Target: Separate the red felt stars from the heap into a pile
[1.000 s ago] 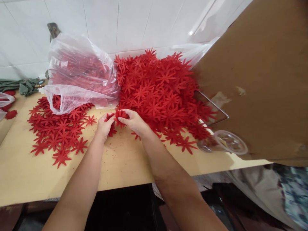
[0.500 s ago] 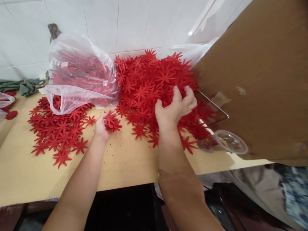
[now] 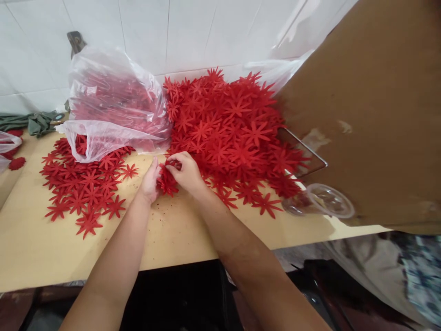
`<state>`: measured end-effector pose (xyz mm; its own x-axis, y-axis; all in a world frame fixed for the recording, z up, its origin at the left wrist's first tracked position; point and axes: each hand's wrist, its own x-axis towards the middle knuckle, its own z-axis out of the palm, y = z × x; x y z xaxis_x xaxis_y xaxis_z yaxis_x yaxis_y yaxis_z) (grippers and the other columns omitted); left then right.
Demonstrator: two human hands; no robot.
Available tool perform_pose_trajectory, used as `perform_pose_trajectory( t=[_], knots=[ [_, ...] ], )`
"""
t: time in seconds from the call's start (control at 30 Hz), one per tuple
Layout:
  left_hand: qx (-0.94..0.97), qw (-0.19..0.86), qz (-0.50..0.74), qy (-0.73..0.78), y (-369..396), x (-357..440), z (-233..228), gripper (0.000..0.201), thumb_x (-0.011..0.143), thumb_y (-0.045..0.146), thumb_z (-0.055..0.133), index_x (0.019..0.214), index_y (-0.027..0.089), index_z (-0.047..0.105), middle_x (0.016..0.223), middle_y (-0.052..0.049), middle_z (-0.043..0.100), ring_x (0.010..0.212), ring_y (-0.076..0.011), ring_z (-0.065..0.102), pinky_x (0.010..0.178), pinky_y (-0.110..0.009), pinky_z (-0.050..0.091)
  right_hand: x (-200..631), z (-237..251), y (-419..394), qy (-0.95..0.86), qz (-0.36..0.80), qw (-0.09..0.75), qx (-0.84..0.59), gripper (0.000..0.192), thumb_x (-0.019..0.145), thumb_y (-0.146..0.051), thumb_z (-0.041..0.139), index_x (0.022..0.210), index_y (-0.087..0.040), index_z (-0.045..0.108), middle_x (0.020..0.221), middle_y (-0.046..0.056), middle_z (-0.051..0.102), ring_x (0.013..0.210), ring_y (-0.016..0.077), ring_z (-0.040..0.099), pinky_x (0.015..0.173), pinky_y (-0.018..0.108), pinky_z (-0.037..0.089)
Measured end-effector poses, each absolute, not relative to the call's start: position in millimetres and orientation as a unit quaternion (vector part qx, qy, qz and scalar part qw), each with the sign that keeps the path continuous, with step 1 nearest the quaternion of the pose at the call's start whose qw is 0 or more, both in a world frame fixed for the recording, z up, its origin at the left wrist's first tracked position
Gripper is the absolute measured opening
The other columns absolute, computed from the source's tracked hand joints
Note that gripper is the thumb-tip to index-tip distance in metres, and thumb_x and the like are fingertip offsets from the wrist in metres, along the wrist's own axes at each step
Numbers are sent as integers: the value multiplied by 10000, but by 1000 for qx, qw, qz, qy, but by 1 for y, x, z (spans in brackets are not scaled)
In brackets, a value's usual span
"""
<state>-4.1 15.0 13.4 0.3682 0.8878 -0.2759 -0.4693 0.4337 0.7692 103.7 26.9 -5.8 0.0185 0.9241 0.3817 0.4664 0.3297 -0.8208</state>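
Left hand (image 3: 150, 180): at the near edge of the heap, fingers curled, cupping a small stack (image 3: 167, 180) of red flower cut-outs from its left side.
Right hand (image 3: 186, 171): touching the stack from the right; thumb and fingertips (image 3: 171, 167) pinch the top cut-out against the stack.
Stack: held between both hands, just off the near-left corner of the heap, low over the table (image 3: 179, 234); whether it rests on the board cannot be told.
Heap (image 3: 234, 133): large loose pile of red flower cut-outs, piled up to the tiled wall (image 3: 193, 32).
Bag (image 3: 113, 105): clear plastic, filled with the same red pieces, touching the heap's left side, mouth open toward the near left.
Spread (image 3: 82, 188): flat layer of cut-outs left of the heap, partly under the bag's mouth, well apart from the hands.
Cup (image 3: 324, 202): clear plastic, on its side at the heap's near-right corner.
Cardboard (image 3: 372, 115): big brown sheet right of the heap, tilted, covering the heap's right edge.
Cloth (image 3: 31, 123): green, bunched, far left of the heap, beyond the bag.
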Motion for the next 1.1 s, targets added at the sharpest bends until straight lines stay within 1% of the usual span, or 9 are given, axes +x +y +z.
perform_pose_trajectory(
  t=[0.1,0.23,0.33,0.43,0.67,0.77,0.87,1.0,1.1],
  knots=[
    [302,774,437,345,16,-5,12,467,752,551,431,907,154,621,754,-67,661,715,-155,617,634,-262,477,112,-1,29,-625,212,526,-537,39,706,-156,507,714,-192,495,745,18,518,744,146,501,730,314,428],
    [302,760,441,370,20,-9,7,357,759,437,486,969,174,608,764,-40,659,571,-96,567,577,-226,445,115,4,33,-533,277,590,-540,83,713,-142,455,717,-206,401,653,-22,464,608,107,464,619,258,407],
    [315,750,445,374,22,-11,5,347,751,413,502,975,169,605,740,-32,652,515,-74,527,552,-213,420,115,7,34,-506,300,602,-540,114,687,-131,476,699,-204,389,644,-26,459,599,100,465,606,250,399],
    [339,733,460,369,21,-10,4,328,724,391,544,946,159,613,723,-28,642,554,-74,531,559,-202,410,114,11,33,-497,305,611,-536,118,681,-145,503,698,-201,401,659,-22,475,607,99,475,607,250,403],
    [380,682,483,397,16,2,6,267,574,274,694,790,162,586,673,34,579,558,-59,495,578,-207,380,109,9,27,-528,278,592,-541,101,704,-227,527,710,-195,432,654,-19,477,582,100,452,591,259,403],
    [387,650,507,413,17,5,5,222,570,192,680,750,151,557,634,47,568,560,-52,485,602,-199,375,107,5,27,-554,264,576,-539,111,708,-222,517,800,-176,476,701,1,509,612,109,470,625,274,414],
    [373,621,531,439,20,4,3,119,608,130,616,697,143,538,624,43,579,574,-51,499,639,-195,385,107,3,28,-562,312,565,-518,198,685,-216,531,876,-172,501,751,16,547,648,115,501,635,275,431],
    [373,615,530,449,24,2,1,62,649,122,562,697,146,531,581,47,562,504,-44,459,561,-186,360,109,5,29,-571,412,542,-459,130,650,-232,562,764,-184,523,713,-2,584,630,112,530,609,264,444],
    [393,610,534,433,23,2,1,65,653,154,576,659,147,512,559,55,531,490,-35,432,533,-176,339,111,8,29,-562,399,566,-452,87,651,-246,572,664,-184,512,647,-22,572,615,107,532,632,264,445]
  ],
)
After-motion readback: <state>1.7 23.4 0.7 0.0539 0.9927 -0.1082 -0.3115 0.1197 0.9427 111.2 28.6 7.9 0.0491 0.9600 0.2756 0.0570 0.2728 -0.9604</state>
